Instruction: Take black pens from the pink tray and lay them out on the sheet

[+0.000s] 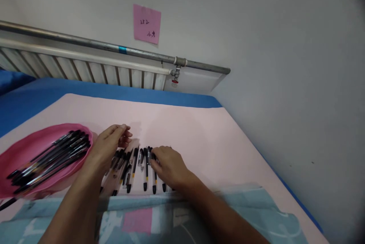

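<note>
Black-capped clear pens [133, 170] lie side by side in a row on the pink mat [182, 126], with smaller dark pieces that look like loose pen caps [140, 157] among them. My left hand [114, 137] hovers at the left end of the row, its fingers loosely curled and apart, with nothing visible in them. Over the right part of the row, my right hand [168, 164] bends its thumb and fingers around the upper end of a pen [154, 175]. The palm hides several other pens beneath it.
A pink basin [31, 139] full of similar pens stands at the left, close to my left forearm. Pale blue patterned cloth [242, 202] covers the near edge. Behind the mat are a blue surface [148, 96], a radiator [97, 71] and a metal pipe [94, 42]. A wall [285, 84] rises at right.
</note>
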Demonstrator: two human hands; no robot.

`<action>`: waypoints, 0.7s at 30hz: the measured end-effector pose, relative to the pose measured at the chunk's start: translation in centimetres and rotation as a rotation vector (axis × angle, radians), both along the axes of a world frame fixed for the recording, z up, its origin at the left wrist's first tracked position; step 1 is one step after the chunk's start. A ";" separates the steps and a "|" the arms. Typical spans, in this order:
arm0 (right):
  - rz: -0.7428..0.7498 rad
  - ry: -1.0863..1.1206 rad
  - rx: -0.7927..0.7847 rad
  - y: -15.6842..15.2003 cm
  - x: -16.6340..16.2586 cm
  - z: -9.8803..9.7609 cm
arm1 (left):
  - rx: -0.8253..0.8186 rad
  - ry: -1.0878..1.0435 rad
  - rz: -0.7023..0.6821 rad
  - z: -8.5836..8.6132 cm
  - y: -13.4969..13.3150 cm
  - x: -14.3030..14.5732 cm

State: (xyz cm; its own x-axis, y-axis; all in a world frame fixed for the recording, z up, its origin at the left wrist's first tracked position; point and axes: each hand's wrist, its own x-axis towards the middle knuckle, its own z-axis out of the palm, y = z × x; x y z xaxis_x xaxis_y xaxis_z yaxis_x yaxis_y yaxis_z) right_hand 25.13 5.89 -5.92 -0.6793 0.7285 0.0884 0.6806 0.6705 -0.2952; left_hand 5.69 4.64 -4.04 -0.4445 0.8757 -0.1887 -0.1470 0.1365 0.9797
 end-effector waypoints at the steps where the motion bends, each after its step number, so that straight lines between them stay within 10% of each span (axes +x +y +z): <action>1: -0.007 -0.030 0.014 0.0 -0.3 -0.1 | 0.000 0.000 0.000 0.0 0.0 0.0; 21: -0.136 0.212 -0.093 1.2 0.5 0.7 | -0.016 0.079 -0.015 0.1 -0.1 0.8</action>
State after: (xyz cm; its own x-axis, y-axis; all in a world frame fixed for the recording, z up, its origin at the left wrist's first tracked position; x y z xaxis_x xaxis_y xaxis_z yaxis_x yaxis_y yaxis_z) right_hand 25.68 7.13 -5.26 -0.5483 0.8234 0.1463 0.6788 0.5404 -0.4972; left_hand 6.51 4.53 -3.94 -0.4450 0.8796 -0.1680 -0.0674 0.1542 0.9857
